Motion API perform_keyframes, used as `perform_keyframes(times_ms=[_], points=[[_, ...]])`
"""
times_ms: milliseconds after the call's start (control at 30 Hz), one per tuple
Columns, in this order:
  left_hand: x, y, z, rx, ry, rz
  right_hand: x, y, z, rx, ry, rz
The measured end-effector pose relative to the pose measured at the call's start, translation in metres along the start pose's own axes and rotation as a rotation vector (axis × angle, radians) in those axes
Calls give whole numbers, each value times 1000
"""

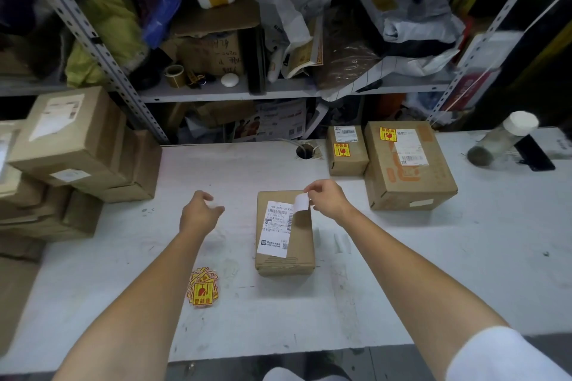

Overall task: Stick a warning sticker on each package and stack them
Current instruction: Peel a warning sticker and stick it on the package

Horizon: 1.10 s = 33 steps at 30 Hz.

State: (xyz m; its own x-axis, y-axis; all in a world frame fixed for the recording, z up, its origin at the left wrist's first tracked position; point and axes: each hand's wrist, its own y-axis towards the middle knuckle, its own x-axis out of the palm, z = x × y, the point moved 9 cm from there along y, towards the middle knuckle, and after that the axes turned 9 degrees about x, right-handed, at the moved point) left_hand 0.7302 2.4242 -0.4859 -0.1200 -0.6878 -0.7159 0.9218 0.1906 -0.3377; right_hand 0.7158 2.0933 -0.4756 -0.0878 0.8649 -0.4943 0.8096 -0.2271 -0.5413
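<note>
Package (301,244): table (402,263) centre, long axis running away from person, no warning sticker visible.
Right hand (328,199): over its far right corner, pinching white slip (301,202), probably sticker's back.
Left hand (199,212): empty, fingers loosely spread, left of package, clear of it.

This is looking like a parcel depot or shipping stockroom. Slotted metal shelving (102,49) is standing at 12 o'clock, its shelves overflowing with plastic mailer bags (411,12), worn cartons (213,52) and a roll of tape (175,74). Brown cardboard parcels (71,145) bearing shipping labels are sitting stacked at 9 o'clock on a scuffed white worktable (464,257). Two more boxes (408,170) at 1 o'clock are wearing yellow warning stickers (387,134), and a loose heap of such stickers (202,288) is lying at 7 o'clock.
</note>
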Motion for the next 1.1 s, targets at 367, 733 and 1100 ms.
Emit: perform_keyframes(times_ms=[367,733,1100], points=[[67,-21,101,415,-41,-257,9,5,-10,-16,-47,12],[112,-26,131,389,-209,-349,14,14,-11,-20,89,-37],[79,-1,88,122,-295,-108,4,14,33,126,-99,37]])
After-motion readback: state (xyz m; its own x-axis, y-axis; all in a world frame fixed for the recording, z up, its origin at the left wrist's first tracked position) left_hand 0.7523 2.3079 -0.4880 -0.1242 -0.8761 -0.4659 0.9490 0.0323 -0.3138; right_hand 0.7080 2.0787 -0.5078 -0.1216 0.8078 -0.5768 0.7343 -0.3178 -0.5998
